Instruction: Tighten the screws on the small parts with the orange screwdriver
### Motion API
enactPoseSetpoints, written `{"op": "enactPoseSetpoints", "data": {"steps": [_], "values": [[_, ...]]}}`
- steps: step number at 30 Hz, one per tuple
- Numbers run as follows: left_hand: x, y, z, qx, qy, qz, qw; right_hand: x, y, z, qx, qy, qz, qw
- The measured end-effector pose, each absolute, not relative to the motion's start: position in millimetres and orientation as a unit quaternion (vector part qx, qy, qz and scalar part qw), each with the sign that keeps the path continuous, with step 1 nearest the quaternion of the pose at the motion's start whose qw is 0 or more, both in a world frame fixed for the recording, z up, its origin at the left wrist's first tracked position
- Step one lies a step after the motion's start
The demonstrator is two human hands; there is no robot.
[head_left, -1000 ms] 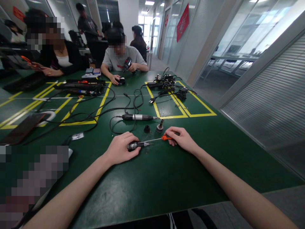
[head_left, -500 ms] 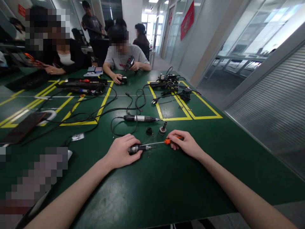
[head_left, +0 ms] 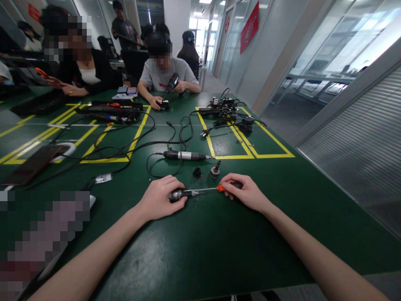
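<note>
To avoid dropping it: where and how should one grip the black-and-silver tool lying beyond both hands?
Probably by its silver middle, coming down from above: the tool lies flat, crosswise, so its slim body can be spanned. Avoid the thin tip at right and cable at left.

The left forearm (head_left: 105,248) is slanted inward from the near left of the tabletop (head_left: 203,251), and the right forearm (head_left: 308,242) is reached in across the near edge, farther right. Both are bared and angled toward each other, so that a wide V narrowing toward the far edge is formed. The left hand (head_left: 164,195) is turned back upward, its fingers (head_left: 174,182) arched and its thumb (head_left: 179,204) stretched on the near-edge side, a grip being formed between them. The right hand (head_left: 242,190) is pointed inward, its fingertips (head_left: 223,186) drawn together in a pinch. The hands are held apart.
</note>
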State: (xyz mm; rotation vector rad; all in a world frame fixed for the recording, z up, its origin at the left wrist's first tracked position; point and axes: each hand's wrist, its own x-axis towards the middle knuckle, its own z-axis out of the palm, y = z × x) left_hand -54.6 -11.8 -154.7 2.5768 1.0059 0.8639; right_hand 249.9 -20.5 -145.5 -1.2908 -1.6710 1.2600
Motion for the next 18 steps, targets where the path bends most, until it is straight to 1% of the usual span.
{"op": "enactPoseSetpoints", "data": {"steps": [3,9,18], "values": [[-54.8,-11.8,-154.8,0.884,0.344,0.295,0.117,249.5,-21.5,-145.5,-0.494,-0.631,0.498,0.33],[-54.6,-11.2,-155.2,0.884,0.341,0.297,0.118,248.8,-22.3,-141.8,-0.502,-0.616,0.485,0.365],[-54.6,-11.1,-154.7,0.883,0.345,0.294,0.12,247.9,-20.6,-146.1,-0.491,-0.622,0.502,0.346]]}}
